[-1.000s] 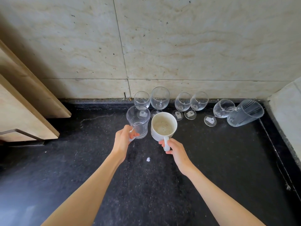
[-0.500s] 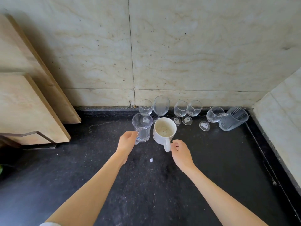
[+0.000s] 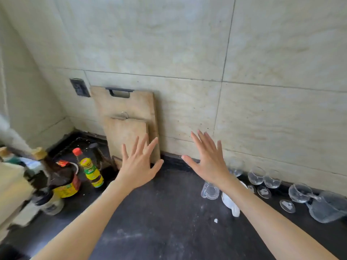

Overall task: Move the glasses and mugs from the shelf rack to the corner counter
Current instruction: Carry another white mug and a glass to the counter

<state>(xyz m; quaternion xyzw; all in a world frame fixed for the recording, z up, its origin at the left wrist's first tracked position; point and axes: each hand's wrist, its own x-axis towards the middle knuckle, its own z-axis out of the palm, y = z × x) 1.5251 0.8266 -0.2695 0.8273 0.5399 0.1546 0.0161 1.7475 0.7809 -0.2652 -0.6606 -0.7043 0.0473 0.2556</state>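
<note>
So both hands are off the drinkware now. Half a second back the left hand [image 3: 138, 167] was right at the glass mug [image 3: 210, 191] and the right hand [image 3: 210, 162] was at the handle of the white mug [image 3: 230, 202]; now both are lifted above the black counter [image 3: 159, 212], palms down, fingers spread wide and nothing held in either.

The view has swung left too. The wooden cutting boards [image 3: 129, 128], which were cut off at the edge before, are now seen whole, leaned on the tiled wall [image 3: 187, 53] with a dark wall socket [image 3: 79, 87] just left of the taller one. The left hand is seen in front of the lower right part of the boards, and the right hand is held further right of them, in front of the wall.

Left of the boards some sauce bottles can be made out: a red-capped bottle [image 3: 90, 168] with a yellow label and a bigger dark jug [image 3: 64, 180]. These weren't in view earlier.

The two mugs are left standing on the counter well right of the boards, side by side, the white one partly hidden by the right forearm. Further right the stemmed glasses [image 3: 262, 178] are lined up along the wall, and a ribbed glass pitcher [image 3: 327, 208] is sat at the far right end. It's all a bit blurred.
</note>
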